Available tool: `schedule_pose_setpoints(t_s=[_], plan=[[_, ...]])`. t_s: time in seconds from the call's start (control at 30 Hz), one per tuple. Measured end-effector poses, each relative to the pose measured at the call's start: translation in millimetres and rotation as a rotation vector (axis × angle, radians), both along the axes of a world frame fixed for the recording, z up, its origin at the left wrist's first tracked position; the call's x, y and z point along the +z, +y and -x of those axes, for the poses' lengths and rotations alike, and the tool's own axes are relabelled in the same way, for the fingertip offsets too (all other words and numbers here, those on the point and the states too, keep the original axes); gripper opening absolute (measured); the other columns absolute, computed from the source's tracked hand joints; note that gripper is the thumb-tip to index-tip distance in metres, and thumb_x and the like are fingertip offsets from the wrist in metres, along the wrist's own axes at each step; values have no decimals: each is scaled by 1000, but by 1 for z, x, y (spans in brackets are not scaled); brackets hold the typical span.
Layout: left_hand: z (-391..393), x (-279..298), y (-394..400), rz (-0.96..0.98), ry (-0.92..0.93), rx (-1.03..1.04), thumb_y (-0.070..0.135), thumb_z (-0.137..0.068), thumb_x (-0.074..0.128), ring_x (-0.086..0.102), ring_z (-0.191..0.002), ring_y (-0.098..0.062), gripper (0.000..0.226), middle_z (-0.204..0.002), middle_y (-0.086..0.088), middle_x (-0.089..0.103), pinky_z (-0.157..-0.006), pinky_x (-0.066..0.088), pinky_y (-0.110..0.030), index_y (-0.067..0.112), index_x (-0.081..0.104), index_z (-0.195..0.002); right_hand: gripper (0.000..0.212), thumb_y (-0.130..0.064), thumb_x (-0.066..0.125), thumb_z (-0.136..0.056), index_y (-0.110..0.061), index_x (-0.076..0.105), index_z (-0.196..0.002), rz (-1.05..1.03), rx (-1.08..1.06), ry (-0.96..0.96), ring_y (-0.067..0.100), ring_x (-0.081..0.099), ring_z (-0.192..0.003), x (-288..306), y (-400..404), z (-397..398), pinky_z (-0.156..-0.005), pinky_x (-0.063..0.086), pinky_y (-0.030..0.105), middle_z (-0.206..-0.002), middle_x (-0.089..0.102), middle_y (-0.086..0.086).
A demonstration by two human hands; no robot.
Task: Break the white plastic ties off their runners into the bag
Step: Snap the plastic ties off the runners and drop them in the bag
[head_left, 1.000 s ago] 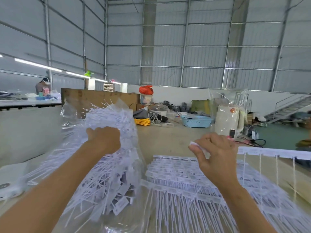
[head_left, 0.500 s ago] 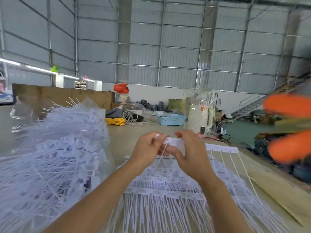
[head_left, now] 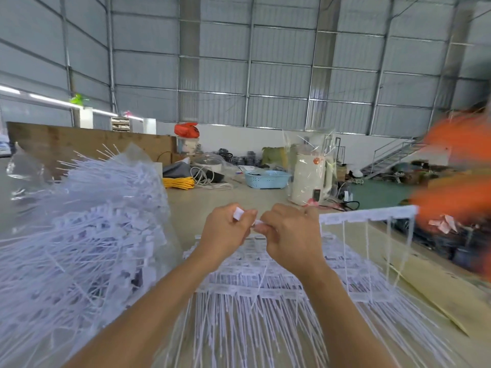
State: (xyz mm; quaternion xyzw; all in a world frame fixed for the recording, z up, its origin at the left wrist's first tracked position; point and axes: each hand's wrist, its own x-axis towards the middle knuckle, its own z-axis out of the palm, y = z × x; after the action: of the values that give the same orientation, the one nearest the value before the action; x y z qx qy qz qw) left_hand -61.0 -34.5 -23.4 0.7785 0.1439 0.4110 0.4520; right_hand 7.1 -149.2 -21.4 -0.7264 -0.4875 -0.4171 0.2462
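Both hands meet mid-frame: the left hand [head_left: 225,232] pinches a white tie head [head_left: 238,214], the right hand [head_left: 288,232] clamps the runner [head_left: 368,214] stretching right. Best to snap close to the joint with a short twist (tails dangle, easily tangled), then drop it in the clear bag [head_left: 79,235] at left.

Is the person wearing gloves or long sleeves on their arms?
No. The left hand and the right hand are both bare, with no gloves. Both forearms are bare too, with no sleeves in view, and no watch, ring or bracelet shows.
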Motion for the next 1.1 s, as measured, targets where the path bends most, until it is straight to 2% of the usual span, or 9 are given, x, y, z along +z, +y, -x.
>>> schedule_pose_setpoints(t_s=[0.1, 0.2, 0.27, 0.4, 0.53, 0.67, 0.8, 0.93, 1.1], plan=[[4, 5, 21, 336, 26, 26, 23, -91, 61, 38, -30, -4, 29, -36, 9, 47, -42, 34, -19, 12, 57, -65, 21, -10, 81, -69, -16, 64, -58, -162, 3, -5, 13, 44, -45, 6, -12, -6, -63, 40, 36, -57, 56, -5], [16, 1, 54, 567, -94, 149, 16, -94, 56, 34, -27, -3, 24, -35, 9, 45, -37, 27, -16, 7, 58, -72, 15, -16, 73, -78, -10, 66, -66, -476, 65, 164, 15, 45, -50, 21, -31, -23, -61, 50, 48, -63, 55, -3], [15, -4, 54, 547, -158, 74, 14, -96, 54, 35, -31, -4, 22, -40, 8, 47, -38, 28, -17, 8, 61, -76, 20, -23, 66, -82, -10, 63, -67, -507, 147, 152, 16, 47, -56, 24, -28, -18, -59, 49, 48, -66, 51, -7], [1, -8, 20, 346, -176, -151, 25, -98, 51, 40, -47, -8, 18, -57, 5, 52, -48, 33, -19, 18, 67, -100, 21, -36, 62, -84, -17, 67, -76, -220, 160, 18, 19, 58, -74, 14, -4, 8, -72, 39, 41, -81, 59, -1], [2, -4, 0, 263, -201, -390, 60, -88, 43, 37, -54, -12, 50, -63, -10, 46, -54, 30, -25, 16, 66, -95, 18, -31, 64, -82, -19, 71, -94, -119, 227, 57, 19, 57, -82, 9, 1, 9, -75, 40, 39, -93, 56, 5], [7, -3, -8, 162, -180, -512, 71, -79, 46, 39, -60, -14, 63, -66, -11, 51, -58, 34, -25, 17, 66, -106, 17, -12, 68, -80, -6, 61, -94, -119, 315, 173, 21, 53, -84, 12, 1, 6, -71, 46, 35, -100, 48, 7], [4, -4, -10, 98, -171, -329, 29, -92, 59, 47, -51, -6, 13, -60, 4, 56, -54, 40, -22, 24, 64, -81, 36, -17, 74, -74, -7, 55, -104, -50, 298, 270, 17, 52, -88, 11, -2, 1, -74, 43, 30, -106, 46, 0], [5, -3, -8, 73, -211, -230, 22, -95, 54, 54, -52, 3, 16, -56, 14, 60, -53, 43, -11, 23, 63, -81, 45, -55, 60, -81, -21, 60, -110, 56, 83, 152, 15, 52, -104, 9, -8, -12, -92, 24, 30, -106, 62, -7], [10, -2, -7, 262, -199, -350, 21, -94, 55, 65, -57, -14, 13, -64, -3, 67, -57, 57, -25, 12, 60, -87, 25, -38, 58, -89, -20, 66, -105, 9, 123, 127, 22, 56, -101, 9, -7, -11, -82, 18, 31, -105, 67, -5]])
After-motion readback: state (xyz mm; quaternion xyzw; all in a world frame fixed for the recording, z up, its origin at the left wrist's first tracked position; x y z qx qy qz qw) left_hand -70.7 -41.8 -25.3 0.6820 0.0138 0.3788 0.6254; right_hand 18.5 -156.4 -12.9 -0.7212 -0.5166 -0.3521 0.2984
